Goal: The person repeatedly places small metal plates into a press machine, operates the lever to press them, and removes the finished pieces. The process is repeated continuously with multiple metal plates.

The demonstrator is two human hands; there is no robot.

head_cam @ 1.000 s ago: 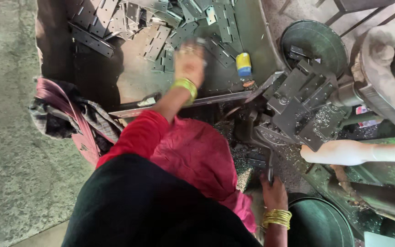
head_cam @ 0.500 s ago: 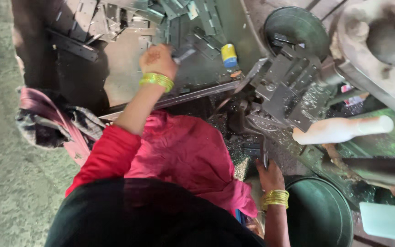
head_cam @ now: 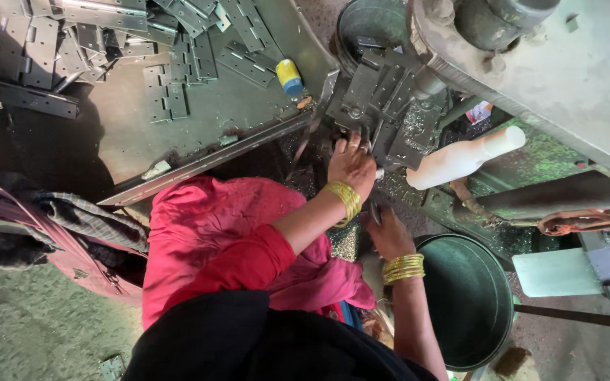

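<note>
Wearer: black top and red-pink cloth fill the near foreground, with gold bangles on both wrists.
Right hand point(head_cam: 390, 236): low beside the machine, just above the rim of a dark green bucket point(head_cam: 492, 339); fingers hidden under the left forearm, so I cannot tell whether they are closed or spread.
Left hand point(head_cam: 351, 166): reached forward to the machine fixture point(head_cam: 379, 99); fingers curled together at its lower edge, seemingly pinching a small metal piece, which is not clearly visible.
Work piece: at the left fingertips, against the fixture, just beside the pale handle.
Handling judgement: flat stamped steel hinge plate, judging by the stock beyond; stiff, light singly, likely oily with sharp edges. Best held by the long edges, clear of the knuckle and holes.
Pale handle point(head_cam: 460, 159): white, bottle-shaped lever projecting to the right of the fixture; untouched.
Swarf: metal chips scattered around the fixture base and below the hands.
Surface point(head_cam: 199, 120): grey steel tray with a raised rim, beyond and left of the hands.
Hinge plates point(head_cam: 178, 85): loose pile spread across the far part of the surface, some overlapping.
Small container point(head_cam: 289, 75): yellow and blue, lying on the surface near the tray's right corner.
Machine body point(head_cam: 566, 77): large grey casting, far right.
Bundle of cloth point(head_cam: 44, 226): on the floor, left.
</note>
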